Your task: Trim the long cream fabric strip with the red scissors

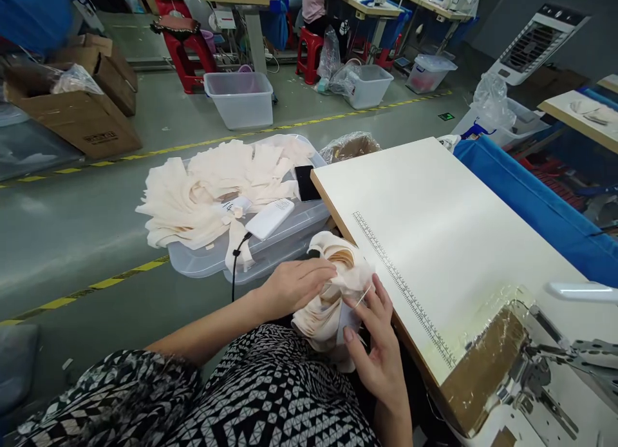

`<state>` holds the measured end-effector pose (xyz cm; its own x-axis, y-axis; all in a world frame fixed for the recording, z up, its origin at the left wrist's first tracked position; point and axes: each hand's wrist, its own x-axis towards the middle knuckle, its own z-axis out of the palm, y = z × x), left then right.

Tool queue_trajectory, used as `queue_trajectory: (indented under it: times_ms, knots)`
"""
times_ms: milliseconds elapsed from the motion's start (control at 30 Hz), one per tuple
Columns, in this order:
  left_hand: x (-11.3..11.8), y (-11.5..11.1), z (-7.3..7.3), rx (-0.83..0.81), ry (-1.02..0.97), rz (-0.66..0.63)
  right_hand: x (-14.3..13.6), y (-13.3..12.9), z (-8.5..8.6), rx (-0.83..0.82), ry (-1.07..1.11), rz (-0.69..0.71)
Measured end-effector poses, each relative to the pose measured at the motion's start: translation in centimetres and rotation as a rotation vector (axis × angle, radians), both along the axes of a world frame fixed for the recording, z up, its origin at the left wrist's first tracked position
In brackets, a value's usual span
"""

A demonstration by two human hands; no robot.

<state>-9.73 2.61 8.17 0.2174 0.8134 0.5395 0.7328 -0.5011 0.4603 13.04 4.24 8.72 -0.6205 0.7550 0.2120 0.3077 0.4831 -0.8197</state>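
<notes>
A rolled bundle of cream fabric pieces (318,321) rests at my lap, beside the left edge of the sewing table. My left hand (297,285) is closed over its upper left side, fingertips in the folds. From the right, my right hand (375,334) grips the bundle, thumb and fingers around a pale tag (346,321) at its side. A thin light-coloured strip or tie shows by the right fingers. More cream fabric pieces (181,202) lie fanned out on a plastic bin lid to the left, with a white power bank (270,219) and a black phone (307,183).
The white sewing table (434,209) has a printed ruler along its left edge. A sewing machine (535,370) stands at the lower right. Beyond are cardboard boxes (82,118), plastic bins (240,99), red stools (309,54) and a seated person (316,6).
</notes>
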Motion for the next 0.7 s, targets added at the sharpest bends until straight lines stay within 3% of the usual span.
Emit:
queue_trajectory:
  times_ms: [200, 400, 700]
  knots:
    - [1.6, 0.4, 2.0, -0.188, -0.097, 0.148, 0.3, -0.1, 0.6, -0.017, 0.049, 0.012]
    - [2.5, 1.6, 1.2, -0.305, 0.054, -0.012, 0.4, 0.0, 1.5, 0.018, 0.026, -0.057]
    - [2.6, 2.1, 1.5, -0.459, -0.311, -0.291, -0.3, 0.4, 1.3, 0.138, -0.144, -0.008]
